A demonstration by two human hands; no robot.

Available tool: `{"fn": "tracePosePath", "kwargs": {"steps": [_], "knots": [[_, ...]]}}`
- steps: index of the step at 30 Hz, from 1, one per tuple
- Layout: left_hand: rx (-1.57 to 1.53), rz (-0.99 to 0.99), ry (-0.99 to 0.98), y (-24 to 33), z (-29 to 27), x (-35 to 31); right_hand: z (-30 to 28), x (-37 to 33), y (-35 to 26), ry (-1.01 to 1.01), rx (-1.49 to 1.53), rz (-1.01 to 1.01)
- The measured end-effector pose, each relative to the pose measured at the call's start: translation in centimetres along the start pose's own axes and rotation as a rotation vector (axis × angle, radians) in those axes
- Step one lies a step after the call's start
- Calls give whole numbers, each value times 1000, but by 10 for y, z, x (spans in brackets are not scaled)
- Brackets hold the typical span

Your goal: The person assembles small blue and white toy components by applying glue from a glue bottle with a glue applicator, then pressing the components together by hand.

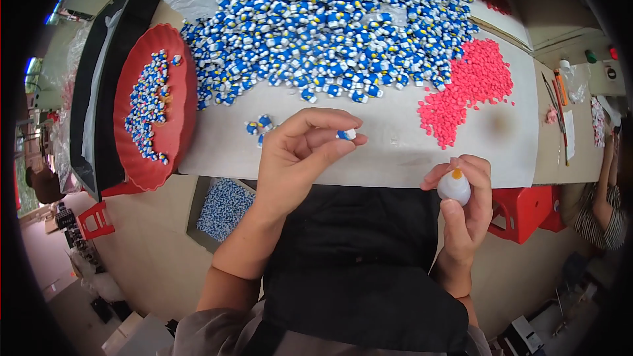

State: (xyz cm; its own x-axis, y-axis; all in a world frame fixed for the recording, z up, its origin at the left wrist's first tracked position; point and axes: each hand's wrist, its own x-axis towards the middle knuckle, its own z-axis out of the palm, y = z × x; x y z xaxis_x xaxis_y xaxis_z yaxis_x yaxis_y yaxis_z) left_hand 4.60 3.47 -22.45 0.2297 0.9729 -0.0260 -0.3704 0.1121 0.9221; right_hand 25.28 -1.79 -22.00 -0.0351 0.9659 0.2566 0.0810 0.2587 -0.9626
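My left hand (288,161) pinches a small blue-and-white figure-like piece (344,134) between thumb and fingers, above the near part of the white-covered table. In my right hand (476,201) is a white, rounded squeeze bottle (453,191) with an orange tip pointing up; thumb and fingers wrap it. Whether the right fingertips also hold something small, I cannot make out. Just left of my left hand lie a few loose blue-and-white pieces (265,121). Beyond both hands spreads a big heap of blue, white and yellow pieces (330,33), with a pile of small pink pieces (471,82) at its right.
A red scalloped tray (181,102) with finished-looking small pieces stands at the left, beside a black bin (99,102). Below the table edge sits a box of tiny blue-and-white pieces (225,209). Red stools (521,211) and a person in striped clothing (600,221) are at the right.
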Motion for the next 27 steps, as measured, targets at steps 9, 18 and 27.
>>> {"fn": "tracePosePath", "kwargs": {"steps": [9,18,27], "knots": [[-347,-325,-124,-31,35,7,-27,-7,10,308,299,-62],[-628,-340,-174,-51,48,6,-34,-4,11,382,190,-195],[-284,-164,-161,-49,55,3,-32,-6,16,246,-150,-398]]}}
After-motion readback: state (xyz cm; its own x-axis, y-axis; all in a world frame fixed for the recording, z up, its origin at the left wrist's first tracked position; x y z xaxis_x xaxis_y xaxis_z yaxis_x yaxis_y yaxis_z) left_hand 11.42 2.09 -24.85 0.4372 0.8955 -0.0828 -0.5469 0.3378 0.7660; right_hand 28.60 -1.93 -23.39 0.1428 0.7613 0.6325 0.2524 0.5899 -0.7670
